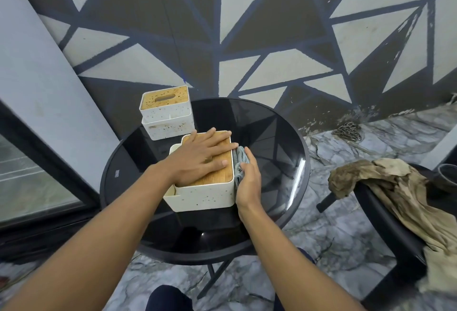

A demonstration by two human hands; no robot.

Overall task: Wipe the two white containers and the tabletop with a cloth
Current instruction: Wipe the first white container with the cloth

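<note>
Left grip (200,160) spread flat on wooden lid (220,176) of near white container (205,195); right grip (248,179) pinching grey cloth (238,160) against its right wall. Stained far white container (168,119) lidded, contents hidden.

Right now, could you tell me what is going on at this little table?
A person is cleaning the near white container on the round black table. The left hand presses flat on its wooden lid, while the right hand holds a grey cloth against its right side. The far white container stands behind, dirty on top.
</note>
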